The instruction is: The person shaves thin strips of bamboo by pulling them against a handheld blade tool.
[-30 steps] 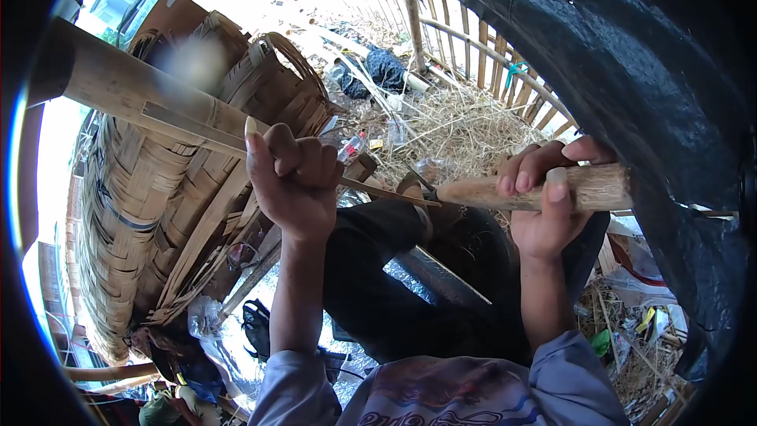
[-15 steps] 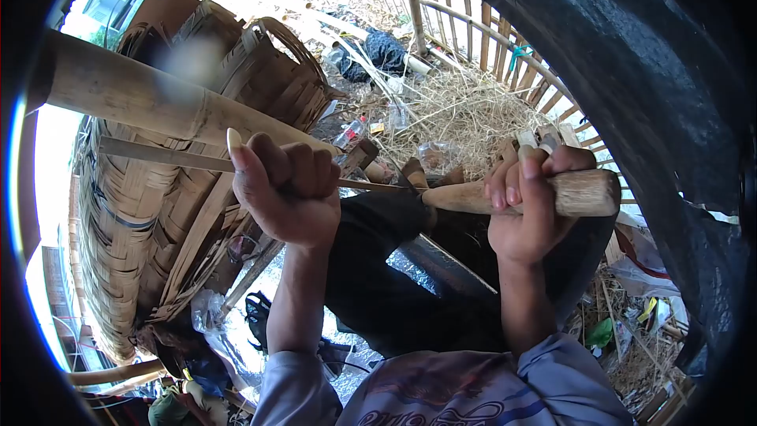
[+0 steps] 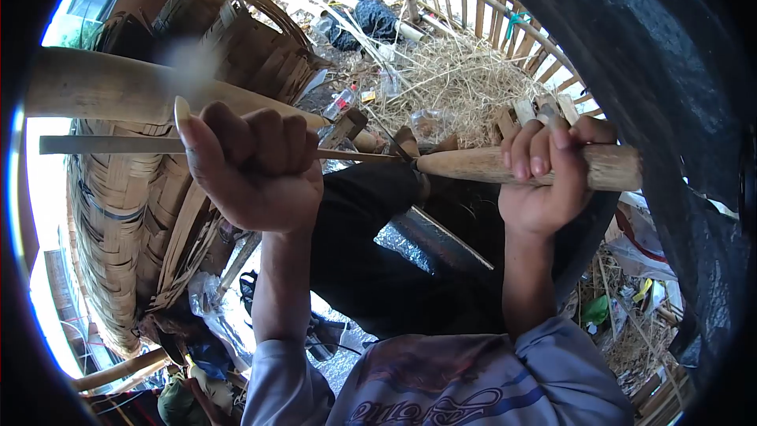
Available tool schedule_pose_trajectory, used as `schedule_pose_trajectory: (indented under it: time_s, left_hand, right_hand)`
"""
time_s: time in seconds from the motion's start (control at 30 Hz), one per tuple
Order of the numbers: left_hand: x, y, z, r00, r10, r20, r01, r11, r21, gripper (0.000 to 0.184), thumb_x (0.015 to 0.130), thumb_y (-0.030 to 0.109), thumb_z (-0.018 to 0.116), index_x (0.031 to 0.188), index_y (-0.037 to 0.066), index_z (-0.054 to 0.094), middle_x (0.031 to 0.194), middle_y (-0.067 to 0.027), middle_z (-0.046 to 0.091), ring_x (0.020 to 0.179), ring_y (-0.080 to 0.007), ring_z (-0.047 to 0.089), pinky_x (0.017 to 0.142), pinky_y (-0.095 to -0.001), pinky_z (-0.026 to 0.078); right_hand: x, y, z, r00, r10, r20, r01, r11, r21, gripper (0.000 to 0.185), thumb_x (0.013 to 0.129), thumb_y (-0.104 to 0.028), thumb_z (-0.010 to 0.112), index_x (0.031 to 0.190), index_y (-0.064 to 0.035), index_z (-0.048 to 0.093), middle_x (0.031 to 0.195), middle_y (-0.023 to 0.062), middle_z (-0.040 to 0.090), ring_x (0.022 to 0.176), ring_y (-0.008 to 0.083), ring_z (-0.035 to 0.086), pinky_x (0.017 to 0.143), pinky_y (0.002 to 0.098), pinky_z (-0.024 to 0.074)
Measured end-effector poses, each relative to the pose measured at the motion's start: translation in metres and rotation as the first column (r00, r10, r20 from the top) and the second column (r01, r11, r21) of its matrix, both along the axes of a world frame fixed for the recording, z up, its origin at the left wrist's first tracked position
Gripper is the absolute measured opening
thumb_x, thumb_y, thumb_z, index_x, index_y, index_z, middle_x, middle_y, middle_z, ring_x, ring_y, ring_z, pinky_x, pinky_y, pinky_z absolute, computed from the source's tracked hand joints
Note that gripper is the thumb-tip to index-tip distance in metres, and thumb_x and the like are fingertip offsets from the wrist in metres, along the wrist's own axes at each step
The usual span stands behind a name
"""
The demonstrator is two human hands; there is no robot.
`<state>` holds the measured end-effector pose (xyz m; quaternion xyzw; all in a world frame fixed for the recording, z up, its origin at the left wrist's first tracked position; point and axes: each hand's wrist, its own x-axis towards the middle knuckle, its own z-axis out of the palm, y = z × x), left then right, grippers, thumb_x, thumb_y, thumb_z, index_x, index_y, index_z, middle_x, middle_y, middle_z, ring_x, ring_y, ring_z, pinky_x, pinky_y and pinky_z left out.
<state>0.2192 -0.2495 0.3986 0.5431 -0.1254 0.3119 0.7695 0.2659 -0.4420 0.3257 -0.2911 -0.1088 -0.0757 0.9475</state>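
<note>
My left hand (image 3: 252, 166) is closed round a thin, flat bamboo strip (image 3: 118, 145), thumb pointing up with a long nail. The strip sticks out to the left and also runs right, narrowing, toward my knee. My right hand (image 3: 548, 170) wraps round the thick wooden handle (image 3: 465, 166) of a knife, whose butt juts out to the right. At the handle's tapered end a dark, narrow blade (image 3: 397, 145) slants up and left. The strip's right end meets the blade near the handle; whether they touch is hard to tell.
A thick bamboo pole (image 3: 102, 87) crosses the left side above woven bamboo baskets (image 3: 118, 229). Dry straw (image 3: 457, 71) and a plastic bottle (image 3: 341, 101) litter the ground ahead. Black sheeting (image 3: 631, 63) hangs at right beside a slatted bamboo fence (image 3: 497, 8).
My left hand has moved left and up along with the strip, whose left end reaches further out. My right hand has shifted right and slightly up with the knife handle, now more level.
</note>
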Motion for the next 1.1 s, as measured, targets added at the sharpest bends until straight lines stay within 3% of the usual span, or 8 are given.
schedule_pose_trajectory:
  time_s: [0.07,0.27,0.4,0.53,0.73,0.87,1.03,1.1]
  left_hand:
    - [0.002,0.0,0.001,1.0,-0.019,-0.007,0.019,1.0,-0.005,0.042,0.101,0.038,0.027,0.065,0.017,0.023,0.047,0.0041,0.015,0.04,-0.0065,0.006,0.034,-0.0253,0.008]
    - [0.005,0.005,0.001,0.999,0.009,-0.036,-0.01,0.999,-0.036,0.043,0.101,0.038,0.028,0.063,0.018,0.021,0.047,0.0043,0.014,0.041,-0.0066,0.006,0.035,-0.0255,0.008]
    - [0.008,-0.002,0.002,1.0,0.008,-0.028,-0.007,1.0,0.025,0.043,0.101,0.038,0.029,0.063,0.018,0.022,0.047,0.0043,0.014,0.041,-0.0065,0.006,0.035,-0.0252,0.008]
    - [0.011,-0.002,0.002,1.0,-0.023,-0.014,0.023,1.0,0.008,0.044,0.101,0.038,0.029,0.063,0.018,0.022,0.047,0.0044,0.014,0.041,-0.0064,0.006,0.035,-0.025,0.008]
    - [0.014,-0.005,0.004,0.999,0.026,-0.025,-0.025,0.998,0.05,0.045,0.101,0.037,0.029,0.062,0.018,0.021,0.047,0.0047,0.014,0.041,-0.0063,0.006,0.036,-0.025,0.008]
    - [0.015,-0.004,0.005,0.997,0.062,-0.043,-0.061,0.998,0.026,0.044,0.101,0.037,0.03,0.062,0.019,0.021,0.047,0.0048,0.014,0.041,-0.0063,0.006,0.036,-0.025,0.008]
    - [0.013,-0.002,0.004,0.999,-0.004,-0.033,0.003,1.0,-0.021,0.044,0.101,0.036,0.031,0.062,0.019,0.021,0.048,0.0049,0.013,0.042,-0.0065,0.005,0.036,-0.0252,0.008]
    - [0.013,0.001,0.004,0.998,0.038,-0.046,-0.039,0.999,-0.007,0.044,0.101,0.036,0.031,0.062,0.019,0.021,0.048,0.0049,0.013,0.042,-0.0065,0.005,0.036,-0.0253,0.008]
  right_hand:
    - [-0.003,0.005,-0.014,0.996,-0.025,0.089,0.026,1.0,-0.008,0.026,0.083,0.009,0.052,0.092,-0.0098,0.037,0.065,0.0033,0.042,0.048,0.0096,0.042,0.044,0.0281,0.04]
    - [0.016,0.009,-0.033,0.977,-0.076,-0.198,0.05,0.99,-0.136,0.022,0.082,0.005,0.051,0.092,-0.0123,0.041,0.062,0.0007,0.037,0.05,0.0101,0.04,0.05,0.0282,0.0388]
    - [0.006,0.003,-0.023,0.995,-0.03,-0.093,0.022,0.996,-0.089,0.021,0.083,0.004,0.053,0.09,-0.0114,0.041,0.062,0.001,0.039,0.049,0.0095,0.039,0.049,0.028,0.0387]
    - [0.016,0.025,-0.087,0.998,-0.057,-0.021,0.049,0.959,-0.278,0.02,0.083,0.008,0.054,0.087,-0.0065,0.041,0.072,0.0024,0.044,0.049,0.0087,0.044,0.044,0.0264,0.0402]
    - [0.012,0.004,-0.055,0.996,-0.042,-0.079,0.038,0.998,-0.051,0.021,0.083,0.005,0.055,0.089,-0.0103,0.042,0.062,0.0012,0.04,0.048,0.0103,0.041,0.048,0.0283,0.0401]
    - [0.02,0.028,-0.12,0.993,-0.099,-0.065,0.063,0.904,-0.422,0.021,0.083,0.007,0.055,0.087,-0.0074,0.041,0.065,0.002,0.044,0.049,0.0098,0.045,0.046,0.026,0.0396]
    - [0.029,0.007,-0.072,0.983,-0.047,-0.177,0.029,0.994,-0.108,0.02,0.082,0.007,0.055,0.086,-0.0088,0.043,0.064,0.002,0.045,0.049,0.0093,0.043,0.047,0.0273,0.0402]
    - [0.024,0.019,-0.091,0.988,-0.064,-0.142,0.04,0.985,-0.169,0.02,0.082,0.007,0.055,0.086,-0.0087,0.043,0.063,0.0014,0.045,0.049,0.009,0.043,0.046,0.0265,0.0399]
